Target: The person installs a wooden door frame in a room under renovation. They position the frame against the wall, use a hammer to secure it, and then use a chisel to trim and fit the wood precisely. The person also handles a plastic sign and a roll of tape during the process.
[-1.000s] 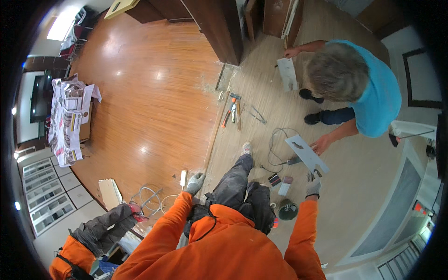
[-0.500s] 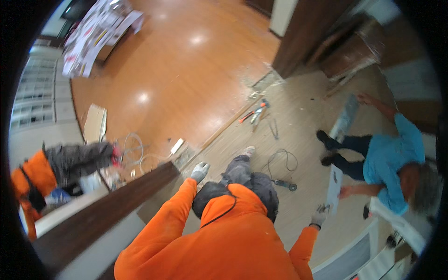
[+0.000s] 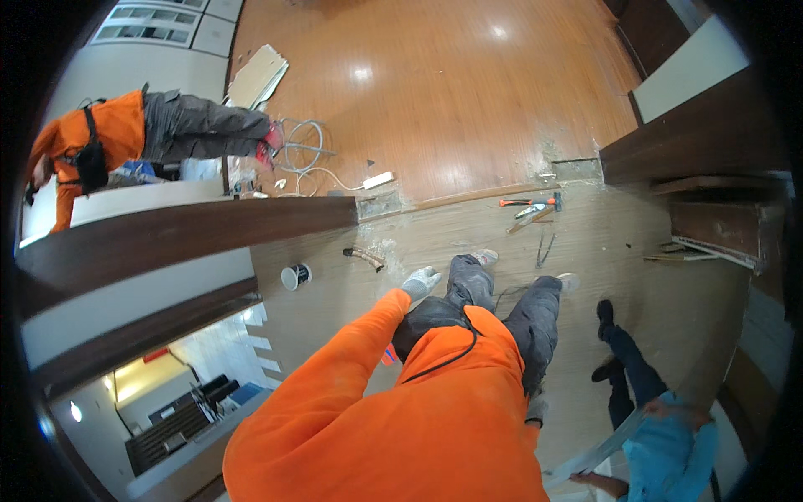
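At the doorway seam, looks mid-job, judging by how things lie; left hand (image 3: 422, 283), gloved, hangs beside the wearer's hip, fingers extended and loosely together, nothing visible in its grip; right hand (image 3: 539, 407), also gloved, sits low past the right hip, mostly hidden by the torso; can't tell whether its grip is wide or narrow, or if it holds anything.

Pale panel (image 3: 600, 450) is lower right, slanted, at the hands of the co-worker in blue (image 3: 669, 456); it's up off the pale floor (image 3: 477, 230), not laid down; one end comes near the right hand, contact unclear from this angle.

Done, as far as shows: wooden strip (image 3: 481, 197) lies along the seam between the pale floor and orange-brown floor (image 3: 435, 92); whether it's fixed, can't tell.

Not done: left recess (image 3: 381, 203) and right recess (image 3: 577, 170), by the feet of the dark door posts, both look rough and uncovered; crumbly debris (image 3: 385, 247) is unswept near the left one; hammer (image 3: 558, 202) and a few hand tools lie loose just below the strip, long pincers (image 3: 545, 251) apart from them; none in a visible hand.

Also around: white bucket (image 3: 295, 276) left of the debris; white power strip (image 3: 378, 180) just above the left recess; second person in orange (image 3: 117, 134), far left, past the post.
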### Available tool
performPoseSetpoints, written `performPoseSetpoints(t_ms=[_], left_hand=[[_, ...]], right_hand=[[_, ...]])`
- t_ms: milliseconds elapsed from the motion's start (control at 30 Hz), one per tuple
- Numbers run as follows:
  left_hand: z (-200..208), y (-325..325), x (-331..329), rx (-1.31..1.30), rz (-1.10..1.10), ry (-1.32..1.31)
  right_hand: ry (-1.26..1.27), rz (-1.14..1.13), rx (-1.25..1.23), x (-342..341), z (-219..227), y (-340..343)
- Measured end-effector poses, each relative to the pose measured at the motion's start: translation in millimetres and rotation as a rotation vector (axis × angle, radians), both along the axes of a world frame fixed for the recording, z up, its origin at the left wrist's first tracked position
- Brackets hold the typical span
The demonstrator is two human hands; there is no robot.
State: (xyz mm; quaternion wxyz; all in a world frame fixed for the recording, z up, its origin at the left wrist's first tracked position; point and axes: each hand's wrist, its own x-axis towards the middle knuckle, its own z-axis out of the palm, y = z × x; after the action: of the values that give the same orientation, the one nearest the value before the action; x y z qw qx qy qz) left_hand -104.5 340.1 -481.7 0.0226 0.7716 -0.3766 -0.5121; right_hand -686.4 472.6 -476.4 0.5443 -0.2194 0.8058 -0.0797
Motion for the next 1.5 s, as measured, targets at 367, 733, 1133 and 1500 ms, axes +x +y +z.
performPoseSetpoints(t_ms=[367, 733, 1133, 1500], left_hand=[[-38.5, -124.3, -181.1, -0.153, 0.015, -0.010], [214.7, -490.9, -393.0, -0.929, 0.036, 0.160], [358.6, -666.3, -538.3, -1.543, 0.210, 0.007], [340.8, -686.8, -548.1, -1.488, 0.374, -0.214]], right_hand=[[-0.289, -0.246, -0.551, -190.0, 43.7, -379.4], [-0.482, -0.172, -0.909, -201.1, 188.6, -619.5], [-0.108, 0.222, -0.567, -228.5, 168.4, -739.8], [-0.173, -0.393, -0.390, -359.1, 8.9, -608.2]])
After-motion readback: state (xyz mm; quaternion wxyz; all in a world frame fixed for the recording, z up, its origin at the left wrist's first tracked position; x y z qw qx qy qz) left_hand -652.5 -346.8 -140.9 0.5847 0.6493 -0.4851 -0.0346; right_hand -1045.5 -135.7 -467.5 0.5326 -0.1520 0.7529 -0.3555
